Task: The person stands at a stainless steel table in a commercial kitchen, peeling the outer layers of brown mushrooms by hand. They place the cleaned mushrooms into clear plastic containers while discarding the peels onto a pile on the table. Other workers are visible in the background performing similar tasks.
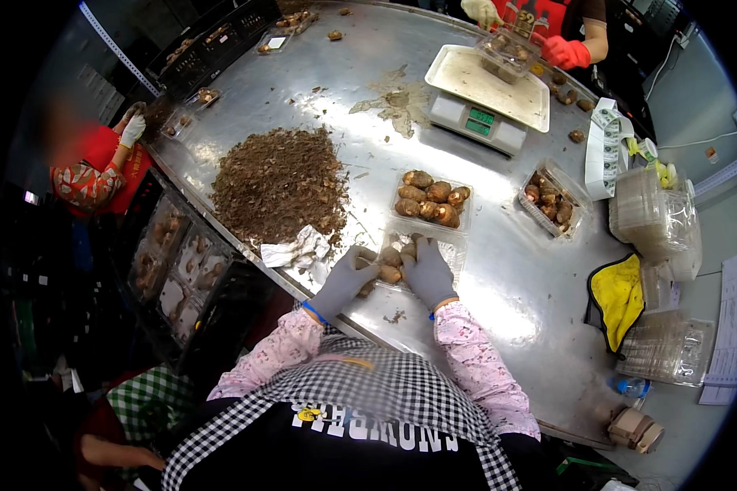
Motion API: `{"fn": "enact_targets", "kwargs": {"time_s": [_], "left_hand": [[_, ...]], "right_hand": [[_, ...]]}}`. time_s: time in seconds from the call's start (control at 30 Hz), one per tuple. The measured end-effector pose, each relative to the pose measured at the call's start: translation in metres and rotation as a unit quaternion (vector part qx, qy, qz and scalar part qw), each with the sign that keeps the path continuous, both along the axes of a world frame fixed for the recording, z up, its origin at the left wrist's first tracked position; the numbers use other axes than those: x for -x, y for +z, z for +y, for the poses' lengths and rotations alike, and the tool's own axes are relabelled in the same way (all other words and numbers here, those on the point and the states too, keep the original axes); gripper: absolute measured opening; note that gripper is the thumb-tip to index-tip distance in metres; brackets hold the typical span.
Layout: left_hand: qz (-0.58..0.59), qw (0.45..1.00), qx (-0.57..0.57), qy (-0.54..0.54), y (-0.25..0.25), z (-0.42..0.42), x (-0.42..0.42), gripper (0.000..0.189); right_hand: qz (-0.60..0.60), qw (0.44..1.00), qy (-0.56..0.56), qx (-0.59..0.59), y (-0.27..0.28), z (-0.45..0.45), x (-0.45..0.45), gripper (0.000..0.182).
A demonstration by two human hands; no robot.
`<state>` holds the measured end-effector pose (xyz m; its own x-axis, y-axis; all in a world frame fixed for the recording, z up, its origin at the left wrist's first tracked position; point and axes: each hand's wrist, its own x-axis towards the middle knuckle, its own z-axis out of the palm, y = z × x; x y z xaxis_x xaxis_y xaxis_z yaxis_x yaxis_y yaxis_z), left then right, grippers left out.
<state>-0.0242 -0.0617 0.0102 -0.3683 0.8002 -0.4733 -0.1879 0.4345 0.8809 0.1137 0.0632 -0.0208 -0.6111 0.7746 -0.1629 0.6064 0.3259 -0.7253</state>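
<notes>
My left hand [343, 281], in a grey glove, is curled around small brown taro corms [363, 264] at the left rim of a clear plastic container half [454, 247]. My right hand [430, 274], also gloved in grey, reaches into that half, its thumb and fingers closed about a corm [409, 250]. More corms [390, 274] lie between both hands; the fingers partly hide them. Directly beyond is a clear tray [399, 224] filled with several corms [438, 191]. Whether the two clear pieces are hinged together I cannot tell.
A soil heap [279, 184] and white cloth [298, 248] lie left on the metal table [503, 233]. A digital scale [479, 123], another filled tray [549, 199], stacked clear containers [654, 215] and a yellow cloth [617, 301] stand right. Co-workers' gloved hands [565, 53] [133, 130] work beyond.
</notes>
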Motion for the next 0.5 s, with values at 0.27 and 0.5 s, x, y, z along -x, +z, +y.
{"fn": "enact_targets", "kwargs": {"time_s": [0.27,0.5], "left_hand": [[-0.029,0.999,-0.009,0.010,0.004,-0.006,0.001,0.035],[0.002,0.999,0.039,-0.005,-0.017,-0.027,-0.003,0.040]], "right_hand": [[0.034,0.999,-0.015,0.030,-0.004,-0.004,-0.013,0.044],[0.232,0.970,-0.069,0.022,0.043,-0.022,0.025,0.038]]}}
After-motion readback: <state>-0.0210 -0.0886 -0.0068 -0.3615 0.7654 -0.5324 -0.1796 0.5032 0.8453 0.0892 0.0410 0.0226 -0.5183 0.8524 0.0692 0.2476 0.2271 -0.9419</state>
